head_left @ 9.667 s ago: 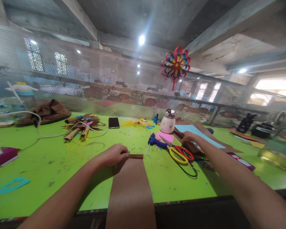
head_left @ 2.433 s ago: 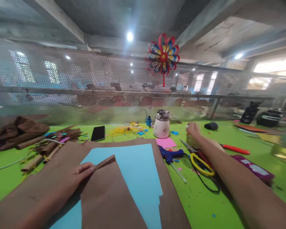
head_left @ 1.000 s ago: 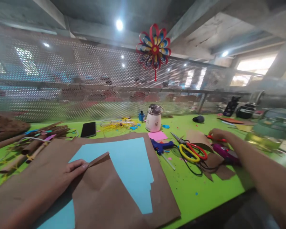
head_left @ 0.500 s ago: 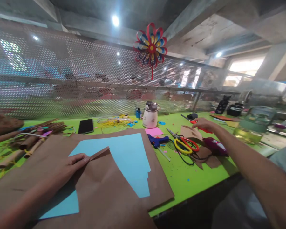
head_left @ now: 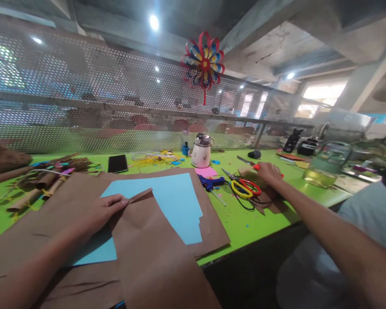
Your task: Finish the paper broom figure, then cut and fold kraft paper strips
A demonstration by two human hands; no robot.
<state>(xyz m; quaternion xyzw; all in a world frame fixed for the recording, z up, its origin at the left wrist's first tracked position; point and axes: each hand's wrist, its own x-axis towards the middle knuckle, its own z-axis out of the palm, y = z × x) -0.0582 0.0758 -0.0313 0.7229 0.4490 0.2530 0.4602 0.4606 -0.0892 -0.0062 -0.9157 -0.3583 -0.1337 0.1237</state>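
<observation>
My left hand [head_left: 111, 209] pinches the folded top corner of a brown paper sheet [head_left: 148, 231]. Beneath that sheet lies light blue paper [head_left: 176, 201], itself on a larger brown sheet [head_left: 212, 240]. Off to the right, my right hand [head_left: 267, 173] is closed around the orange handle of a knife [head_left: 256, 166], whose blade points left, low over the table. Close by that hand are scissors [head_left: 242, 187] with yellow and red handles and a blue glue gun [head_left: 210, 182]. The palm hides most of the knife's handle.
A white bottle [head_left: 201, 152] and a phone [head_left: 117, 163] stand and lie at the back of the green table [head_left: 238, 240]. Rolled brown paper tubes [head_left: 28, 199] are piled at left. A green-lidded jug [head_left: 324, 165] is at right, near a person's pale sleeve [head_left: 366, 214].
My right hand has closed more fully over the knife's handle and moved slightly left in view. My left hand still holds the paper fold. The whole view has shifted a little.
</observation>
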